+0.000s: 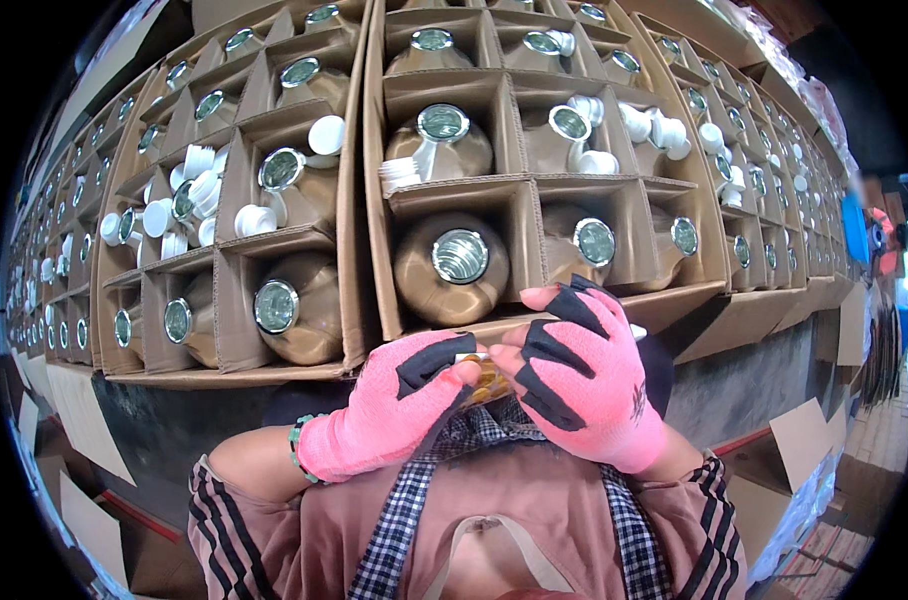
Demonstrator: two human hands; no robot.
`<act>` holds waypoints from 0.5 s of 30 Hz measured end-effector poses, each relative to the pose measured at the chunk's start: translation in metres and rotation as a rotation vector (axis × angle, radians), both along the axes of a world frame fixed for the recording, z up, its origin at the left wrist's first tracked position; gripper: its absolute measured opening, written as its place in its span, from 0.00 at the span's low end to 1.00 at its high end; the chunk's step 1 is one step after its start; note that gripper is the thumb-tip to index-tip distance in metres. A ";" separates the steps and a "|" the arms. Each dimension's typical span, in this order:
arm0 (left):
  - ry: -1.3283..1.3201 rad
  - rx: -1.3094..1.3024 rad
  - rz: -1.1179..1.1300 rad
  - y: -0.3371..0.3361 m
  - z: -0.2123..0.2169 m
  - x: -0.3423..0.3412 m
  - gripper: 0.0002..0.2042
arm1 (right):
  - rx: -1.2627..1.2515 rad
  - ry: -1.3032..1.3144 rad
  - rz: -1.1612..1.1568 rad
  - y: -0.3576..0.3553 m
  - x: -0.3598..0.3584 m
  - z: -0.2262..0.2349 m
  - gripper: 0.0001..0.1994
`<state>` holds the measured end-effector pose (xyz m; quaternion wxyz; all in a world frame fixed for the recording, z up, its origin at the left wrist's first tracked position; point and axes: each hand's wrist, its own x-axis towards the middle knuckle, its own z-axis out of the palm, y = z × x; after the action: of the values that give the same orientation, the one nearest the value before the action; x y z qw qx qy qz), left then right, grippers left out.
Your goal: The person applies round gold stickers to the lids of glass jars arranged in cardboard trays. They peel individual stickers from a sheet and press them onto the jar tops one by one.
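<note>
Both hands meet in front of my chest, in pink gloves with black patches and bare fingertips. My left hand is closed, thumb pressed to the fingers, on a thin white piece whose kind I cannot make out. Close beside it, my right hand curls with its fingertips near that same piece. A white tip sticks out past the right hand's far side; the rest of it is hidden. Below the fingers shows a shiny amber-yellow thing, mostly covered. Just beyond the hands stands a gold-brown glass bottle in a carton cell.
Divided cardboard cartons with open-mouthed bottles stretch ahead and to both sides. White plastic caps lie loose among the bottles, with more white caps at the right. Cardboard flaps stick out at the lower left.
</note>
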<state>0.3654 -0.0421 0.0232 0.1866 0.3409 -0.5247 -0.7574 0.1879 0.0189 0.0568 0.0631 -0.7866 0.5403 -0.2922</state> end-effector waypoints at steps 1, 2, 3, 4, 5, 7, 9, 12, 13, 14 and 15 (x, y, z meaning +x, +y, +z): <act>-0.015 -0.001 -0.006 0.001 -0.002 -0.002 0.12 | -0.011 0.015 -0.011 0.003 -0.001 -0.001 0.14; -0.031 -0.003 -0.013 0.001 -0.003 -0.003 0.12 | -0.022 0.029 -0.023 0.006 -0.003 -0.001 0.14; -0.066 0.020 -0.030 0.002 -0.002 -0.005 0.12 | -0.064 0.048 -0.022 0.008 -0.005 -0.009 0.13; -0.056 0.058 -0.047 0.003 -0.001 -0.007 0.12 | -0.072 0.053 -0.023 0.010 -0.007 -0.010 0.13; -0.046 0.095 -0.065 0.002 0.000 -0.009 0.12 | -0.080 0.058 -0.024 0.012 -0.009 -0.011 0.13; -0.041 0.131 -0.071 0.004 0.000 -0.013 0.11 | -0.082 0.060 -0.025 0.015 -0.013 -0.014 0.12; -0.041 0.124 -0.059 0.005 -0.002 -0.017 0.11 | -0.073 0.062 -0.034 0.016 -0.013 -0.018 0.12; 0.015 0.232 0.045 0.005 -0.007 -0.019 0.12 | -0.030 -0.152 0.040 0.018 -0.029 -0.007 0.11; -0.050 0.112 0.050 0.003 -0.007 -0.017 0.11 | 0.017 -0.119 -0.061 0.022 -0.044 0.005 0.10; -0.048 0.086 0.079 0.004 -0.008 -0.017 0.11 | -0.017 -0.226 -0.233 0.025 -0.061 0.009 0.08; -0.037 0.086 0.069 0.004 -0.007 -0.018 0.11 | -0.022 -0.193 -0.366 0.024 -0.083 0.007 0.07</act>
<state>0.3474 -0.0383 0.0164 0.1882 0.3802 -0.4831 -0.7659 0.1044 0.0432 0.0637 0.0519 -0.6445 0.6624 -0.3784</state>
